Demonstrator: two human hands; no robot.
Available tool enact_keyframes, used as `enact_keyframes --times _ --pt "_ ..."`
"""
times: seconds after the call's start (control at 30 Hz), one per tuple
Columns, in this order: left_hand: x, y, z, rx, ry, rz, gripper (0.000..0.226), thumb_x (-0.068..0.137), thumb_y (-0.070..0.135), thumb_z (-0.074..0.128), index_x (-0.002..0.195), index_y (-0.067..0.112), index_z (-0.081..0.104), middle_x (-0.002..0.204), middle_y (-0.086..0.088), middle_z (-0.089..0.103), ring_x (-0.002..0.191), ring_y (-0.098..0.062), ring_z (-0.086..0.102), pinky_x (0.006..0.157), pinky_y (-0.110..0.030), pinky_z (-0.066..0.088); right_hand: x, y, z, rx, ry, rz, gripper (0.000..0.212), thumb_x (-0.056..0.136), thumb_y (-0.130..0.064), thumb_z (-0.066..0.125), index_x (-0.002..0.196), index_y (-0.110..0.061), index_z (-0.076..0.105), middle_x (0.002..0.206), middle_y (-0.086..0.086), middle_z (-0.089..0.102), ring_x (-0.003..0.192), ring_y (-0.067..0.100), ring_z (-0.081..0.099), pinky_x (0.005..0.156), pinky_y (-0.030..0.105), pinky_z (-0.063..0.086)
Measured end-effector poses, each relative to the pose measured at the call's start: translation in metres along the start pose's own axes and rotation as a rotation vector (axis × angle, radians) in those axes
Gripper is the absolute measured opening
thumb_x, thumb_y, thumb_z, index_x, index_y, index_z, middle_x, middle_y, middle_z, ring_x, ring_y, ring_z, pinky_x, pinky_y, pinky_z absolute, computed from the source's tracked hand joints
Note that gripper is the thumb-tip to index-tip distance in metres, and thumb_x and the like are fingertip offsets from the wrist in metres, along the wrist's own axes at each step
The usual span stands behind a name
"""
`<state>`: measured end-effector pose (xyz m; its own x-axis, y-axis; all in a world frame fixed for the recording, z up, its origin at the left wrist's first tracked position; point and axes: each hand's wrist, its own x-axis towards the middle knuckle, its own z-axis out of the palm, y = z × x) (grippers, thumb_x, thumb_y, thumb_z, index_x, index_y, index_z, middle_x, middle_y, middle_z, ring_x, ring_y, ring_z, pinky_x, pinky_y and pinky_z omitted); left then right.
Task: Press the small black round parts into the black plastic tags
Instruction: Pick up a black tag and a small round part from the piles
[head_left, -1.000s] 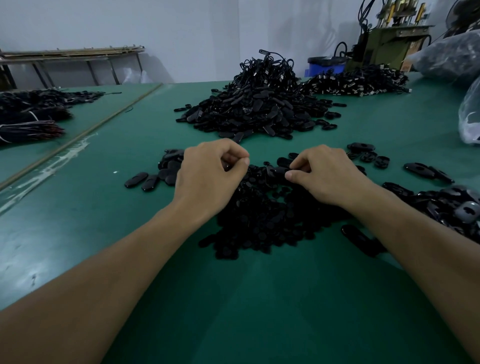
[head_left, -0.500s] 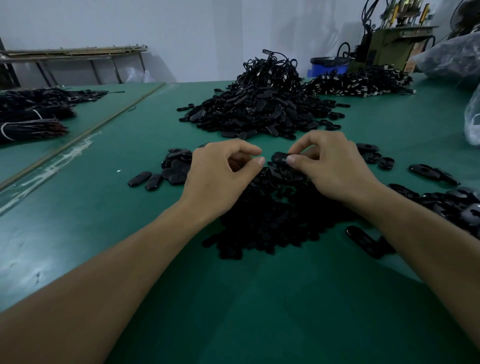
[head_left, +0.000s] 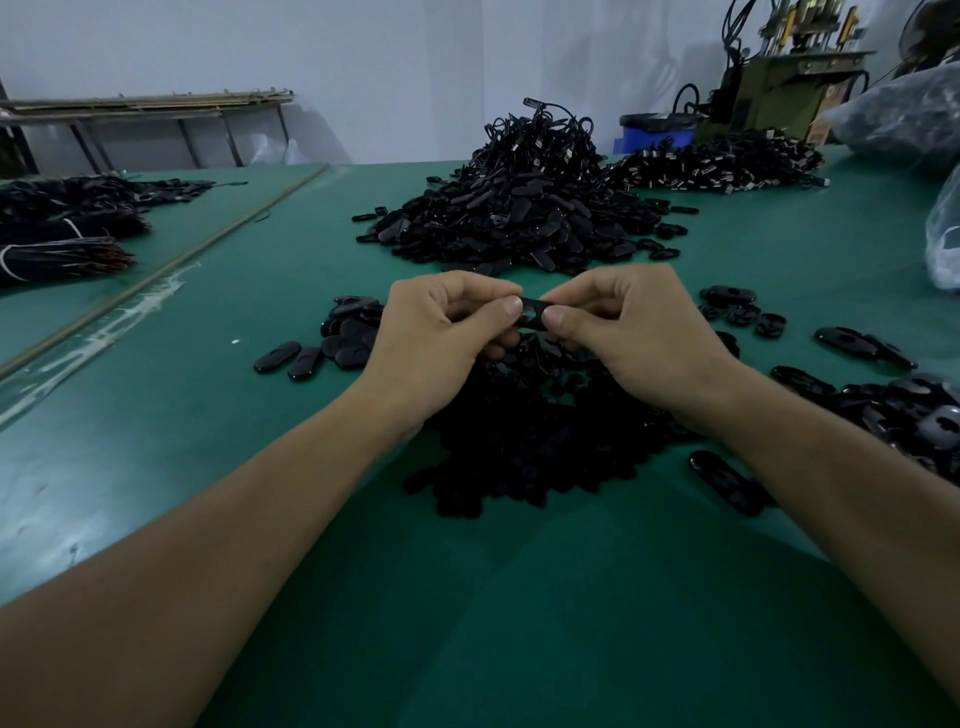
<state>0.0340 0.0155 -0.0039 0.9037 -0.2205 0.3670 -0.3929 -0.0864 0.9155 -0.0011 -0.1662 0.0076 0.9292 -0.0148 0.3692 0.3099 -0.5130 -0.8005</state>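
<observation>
1. Fingers of the left hand are curled; thumb and forefinger pinch the left end of one black plastic tag.
2. The right hand also has curled fingers, and its thumb presses on the right end of the same tag.
3. Both forearms reach in from the near edge of the green bench, with the thumbs facing each other.
4. The tag lies flat between the two thumbs, above the heap of small black round parts at the middle of the bench.
5. Whether a round part sits in the tag, I cannot tell.
6. A big pile of tags lies toward the far edge.
</observation>
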Motion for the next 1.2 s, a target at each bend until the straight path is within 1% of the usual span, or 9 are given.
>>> enact_keyframes --times 0.13,0.23,0.33,0.43,0.63,0.7,0.8,0.97,1.2 --pt "0.001 -0.001 0.0 -0.039 0.007 -0.022 0.009 0.093 0.009 0.07 0.092 0.017 0.075 0.079 -0.005 0.077 0.07 -0.011 0.072 0.066 -0.02 0.057 0.001 0.002 0.002 0.021 0.028 0.004 0.008 0.094 -0.02 0.068 0.099 -0.023 0.073 0.076 -0.007 0.074 0.069 -0.001 0.068 0.067 0.011 0.052" --pt "0.002 -0.004 -0.002 -0.03 0.084 -0.04 0.008 0.092 0.008 0.07 0.09 0.015 0.074 0.079 -0.006 0.077 0.068 -0.012 0.072 0.064 -0.021 0.056 -0.001 0.003 0.006 -0.204 0.027 -0.042 0.013 0.095 -0.03 0.066 0.106 -0.026 0.071 0.084 -0.012 0.07 0.075 -0.002 0.064 0.067 0.005 0.046" --pt "0.004 -0.006 -0.004 0.006 0.191 -0.056 0.009 0.091 0.009 0.072 0.087 0.016 0.073 0.073 -0.002 0.076 0.067 -0.011 0.071 0.065 -0.022 0.056 -0.003 0.0 0.011 -0.499 -0.105 -0.151 0.016 0.093 -0.038 0.066 0.102 -0.028 0.074 0.083 -0.017 0.058 0.082 0.006 0.058 0.076 0.027 0.049" --pt "0.006 -0.007 -0.005 0.015 0.265 -0.07 0.008 0.09 0.01 0.073 0.086 0.017 0.073 0.072 -0.001 0.076 0.068 -0.013 0.073 0.067 -0.025 0.058 -0.003 -0.004 0.015 -0.665 -0.188 -0.178 0.021 0.092 -0.046 0.064 0.103 -0.031 0.075 0.081 -0.014 0.042 0.087 0.015 0.05 0.073 0.032 0.039" --pt "0.005 -0.009 -0.004 0.062 0.262 -0.043 0.01 0.09 0.013 0.073 0.085 0.021 0.073 0.073 0.0 0.076 0.069 -0.014 0.073 0.068 -0.028 0.057 -0.001 -0.007 0.019 -0.582 -0.269 -0.127 0.016 0.095 -0.033 0.064 0.096 -0.025 0.076 0.087 -0.007 0.068 0.085 0.016 0.062 0.08 0.038 0.053" --pt "0.005 -0.009 -0.004 0.069 0.257 -0.04 0.011 0.09 0.013 0.073 0.085 0.022 0.072 0.073 0.0 0.076 0.069 -0.014 0.073 0.068 -0.027 0.057 -0.001 -0.005 0.02 -0.592 -0.264 -0.14 0.022 0.096 -0.037 0.061 0.09 -0.022 0.076 0.075 -0.007 0.066 0.07 0.012 0.059 0.069 0.034 0.05" --pt "0.005 -0.009 -0.005 0.067 0.261 -0.037 0.011 0.09 0.012 0.073 0.085 0.022 0.072 0.072 0.001 0.076 0.07 -0.013 0.073 0.067 -0.026 0.056 -0.003 -0.006 0.022 -0.562 -0.238 -0.133 0.044 0.097 -0.048 0.055 0.064 -0.02 0.064 0.052 -0.005 0.051 0.048 0.009 0.046 0.054 0.031 0.037" --pt "0.005 -0.008 -0.005 0.079 0.26 -0.028 0.012 0.09 0.012 0.073 0.084 0.022 0.072 0.071 0.0 0.076 0.068 -0.013 0.073 0.065 -0.024 0.055 -0.004 -0.007 0.023 -0.521 -0.28 -0.113 0.014 0.091 -0.038 0.067 0.094 -0.028 0.077 0.089 -0.008 0.07 0.085 0.014 0.063 0.082 0.041 0.055" --pt "0.006 -0.009 -0.005 0.093 0.259 -0.026 0.014 0.089 0.011 0.073 0.082 0.023 0.072 0.07 0.0 0.075 0.067 -0.012 0.072 0.064 -0.024 0.054 -0.006 -0.007 0.021 -0.438 -0.208 -0.119 0.013 0.093 -0.025 0.065 0.098 -0.028 0.077 0.085 -0.011 0.071 0.082 0.012 0.065 0.081 0.038 0.056"
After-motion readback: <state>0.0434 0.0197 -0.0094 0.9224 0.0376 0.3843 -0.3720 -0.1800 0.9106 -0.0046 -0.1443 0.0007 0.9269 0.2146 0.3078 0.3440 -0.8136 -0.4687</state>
